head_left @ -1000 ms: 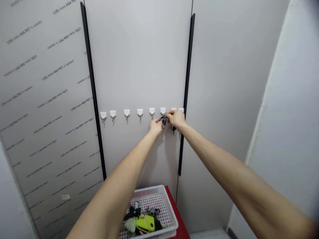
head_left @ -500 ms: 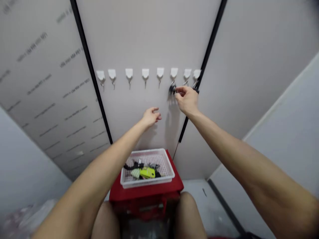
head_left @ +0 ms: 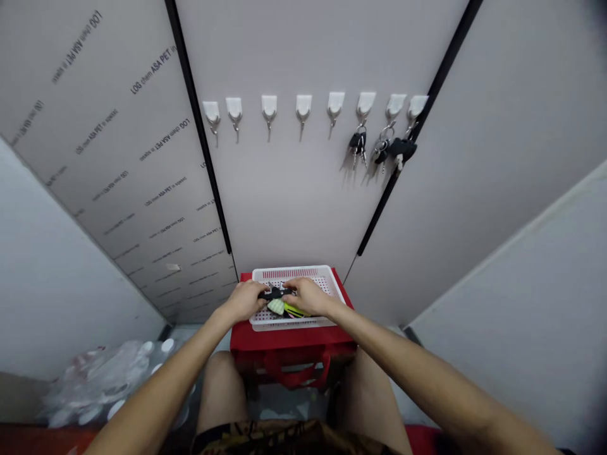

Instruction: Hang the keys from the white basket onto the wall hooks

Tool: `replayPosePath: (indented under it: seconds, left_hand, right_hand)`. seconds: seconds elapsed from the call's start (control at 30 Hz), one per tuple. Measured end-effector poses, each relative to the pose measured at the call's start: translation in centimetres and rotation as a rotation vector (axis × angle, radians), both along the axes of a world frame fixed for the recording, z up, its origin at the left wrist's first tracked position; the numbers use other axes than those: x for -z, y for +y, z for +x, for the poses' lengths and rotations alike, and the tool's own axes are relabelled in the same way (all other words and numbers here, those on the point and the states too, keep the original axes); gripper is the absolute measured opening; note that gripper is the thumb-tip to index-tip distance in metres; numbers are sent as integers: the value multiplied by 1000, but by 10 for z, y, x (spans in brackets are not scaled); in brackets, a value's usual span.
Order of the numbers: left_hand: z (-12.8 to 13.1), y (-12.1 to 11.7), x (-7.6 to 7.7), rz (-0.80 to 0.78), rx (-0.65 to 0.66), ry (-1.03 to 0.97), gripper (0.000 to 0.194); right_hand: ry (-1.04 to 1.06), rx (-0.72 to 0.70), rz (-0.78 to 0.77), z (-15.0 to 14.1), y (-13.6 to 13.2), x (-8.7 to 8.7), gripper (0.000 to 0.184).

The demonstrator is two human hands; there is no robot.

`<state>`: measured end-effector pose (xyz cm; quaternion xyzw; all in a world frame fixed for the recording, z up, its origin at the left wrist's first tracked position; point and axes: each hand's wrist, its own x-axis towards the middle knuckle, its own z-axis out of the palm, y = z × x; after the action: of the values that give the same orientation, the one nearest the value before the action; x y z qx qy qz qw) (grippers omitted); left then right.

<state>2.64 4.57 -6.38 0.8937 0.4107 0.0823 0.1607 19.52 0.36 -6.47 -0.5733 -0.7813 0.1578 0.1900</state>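
Observation:
Both of my hands are down in a white plastic basket. My left hand has its fingers closed on the left end of a black strap that lies over the pile. At the strap's right end, thumb and fingers of my right hand pinch it. Just below sit a pale green striped piece and a yellow-green item, the latter partly under my right hand. Above, a bunch of keys hangs from the sixth white hook on the wall.
Two more key bunches hang on the right: one with a ring and one with a black fob. Several bare hooks line the left. A red bag supports the basket. Wrapped bottles stand lower left.
My right hand has left the keys, which now hang on the sixth hook, and come down into the basket. My left hand has dropped from mid-air to the black strap. The view has shifted.

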Motion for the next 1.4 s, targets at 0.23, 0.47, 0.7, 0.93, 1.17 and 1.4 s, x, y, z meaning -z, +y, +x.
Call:
replayPosePath:
  seconds: [0.23,0.47,0.7,0.93,1.17,1.4]
  left_hand:
    - [9,7,-36,-108,-10,-396,21]
    - [62,2,-111,-175,26,-768,26]
    - [99,17,-184,-332,6,-1056,20]
    - [132,44,-241,-57,-78,-1083,16]
    - [157,69,-264,406,-226,-899,13]
    - [166,69,-258,651,-306,-639,18]
  right_hand:
    - [294,127,45,-8,-1,-11,19]
    - [776,93,186,1,-11,-48,17]
    - [912,213,350,34,3,-115,17]
    - [1025,246,447,52,33,-175,21]
    - [1056,300,484,68,61,-199,26]
    - [911,414,458,78,79,-194,29]
